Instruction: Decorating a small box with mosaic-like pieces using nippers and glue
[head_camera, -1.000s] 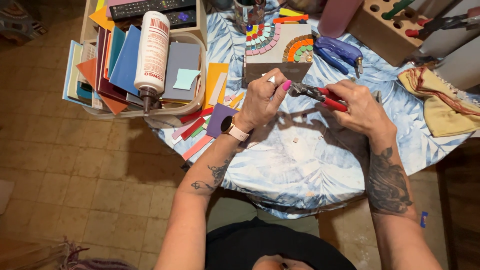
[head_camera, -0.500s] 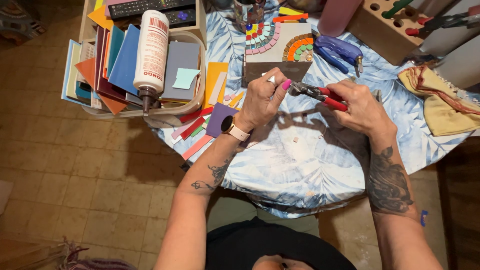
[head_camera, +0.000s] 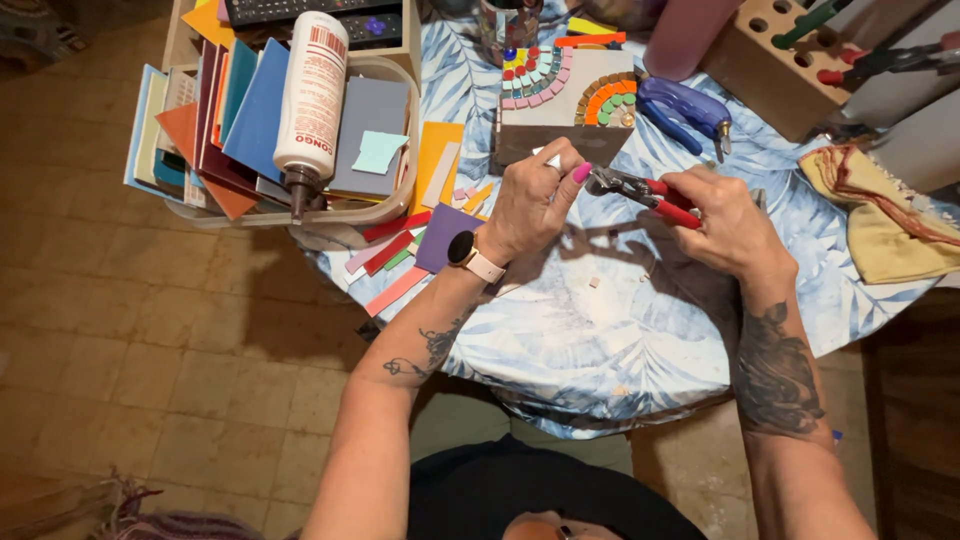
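Red-handled metal tile nippers (head_camera: 640, 190) w/ dark steel jaws, held above the blue leaf-print tablecloth (head_camera: 600, 330), just below the grey board w/ coloured mosaic arcs (head_camera: 565, 95). Right hand (head_camera: 725, 220) wrapped tight round the handles. Left hand (head_camera: 535, 195) pinched at the jaws, fingertips closed; what it pinches is too small to tell.

A round table (head_camera: 600, 340) is covered by a blue-and-white leaf-print cloth. A grey square board with coloured mosaic arcs (head_camera: 565, 100) is set toward 12 o'clock, blue-handled cutters (head_camera: 685, 108) beside it. Loose coloured tile strips (head_camera: 400, 255) are scattered at 9 o'clock, a crumpled yellow rag (head_camera: 885, 225) at 3 o'clock.
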